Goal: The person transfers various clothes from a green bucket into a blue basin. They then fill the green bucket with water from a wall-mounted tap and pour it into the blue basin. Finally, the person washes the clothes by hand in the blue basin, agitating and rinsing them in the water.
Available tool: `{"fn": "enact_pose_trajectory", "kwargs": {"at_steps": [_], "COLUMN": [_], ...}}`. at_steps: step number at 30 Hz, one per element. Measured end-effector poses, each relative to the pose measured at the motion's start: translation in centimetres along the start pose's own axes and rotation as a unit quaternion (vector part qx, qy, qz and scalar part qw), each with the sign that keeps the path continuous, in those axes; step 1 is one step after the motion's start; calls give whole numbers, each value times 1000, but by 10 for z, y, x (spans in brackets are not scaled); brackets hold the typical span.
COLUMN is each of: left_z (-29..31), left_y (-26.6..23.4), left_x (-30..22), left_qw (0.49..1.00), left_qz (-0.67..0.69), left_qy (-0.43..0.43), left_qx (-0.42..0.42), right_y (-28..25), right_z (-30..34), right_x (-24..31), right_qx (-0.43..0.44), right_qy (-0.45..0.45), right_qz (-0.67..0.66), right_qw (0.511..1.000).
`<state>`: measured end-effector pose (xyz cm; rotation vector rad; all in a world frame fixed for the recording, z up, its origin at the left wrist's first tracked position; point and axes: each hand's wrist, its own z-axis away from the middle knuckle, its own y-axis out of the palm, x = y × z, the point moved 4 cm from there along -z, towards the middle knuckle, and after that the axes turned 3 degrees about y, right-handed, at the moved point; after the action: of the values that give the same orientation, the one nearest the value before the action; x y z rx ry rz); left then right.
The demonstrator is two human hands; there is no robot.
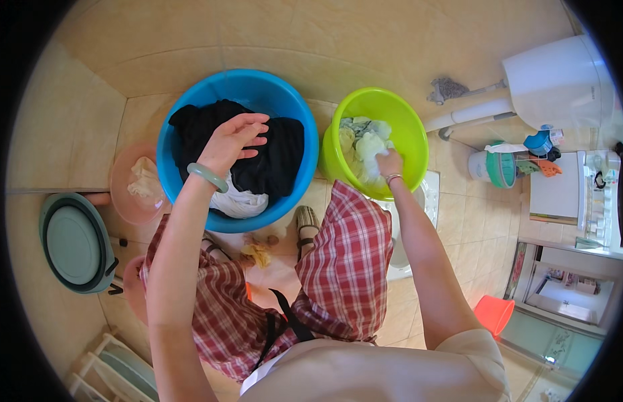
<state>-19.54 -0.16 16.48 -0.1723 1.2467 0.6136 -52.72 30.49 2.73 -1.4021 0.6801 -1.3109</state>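
Note:
My left hand, with a pale green bangle at its wrist, hovers over a large blue basin. Its fingers are spread and hold nothing. Black clothes fill much of that basin, and a white cloth lies at its near side. To the right stands a lime green bucket. Inside it, my right hand grips a wet-looking whitish cloth, though the fingertips are partly hidden. More pale, greyish laundry sits beside that cloth in the bucket.
A pink basin with a cream cloth is left of the blue one. Folded grey-green basins lean by the left wall. A white squat toilet lies behind the bucket, with a bin farther right. A red bucket stands lower right.

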Motion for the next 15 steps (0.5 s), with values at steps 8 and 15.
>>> {"fn": "enact_pose_trajectory", "kwargs": {"at_steps": [8,15], "left_z": [2,1], "left_y": [-4,6], "left_x": [4,4], "left_qw": [1000,1000], "left_qz": [-4,-7], "left_qy": [-11,-16], "left_qx": [-11,8], "right_y": [-135,-149], "right_z": [25,50], "right_x": [64,61], "right_qx": [59,141], "right_qy": [-9,-67], "right_qz": [-515,-527], "right_qw": [855,836]}}
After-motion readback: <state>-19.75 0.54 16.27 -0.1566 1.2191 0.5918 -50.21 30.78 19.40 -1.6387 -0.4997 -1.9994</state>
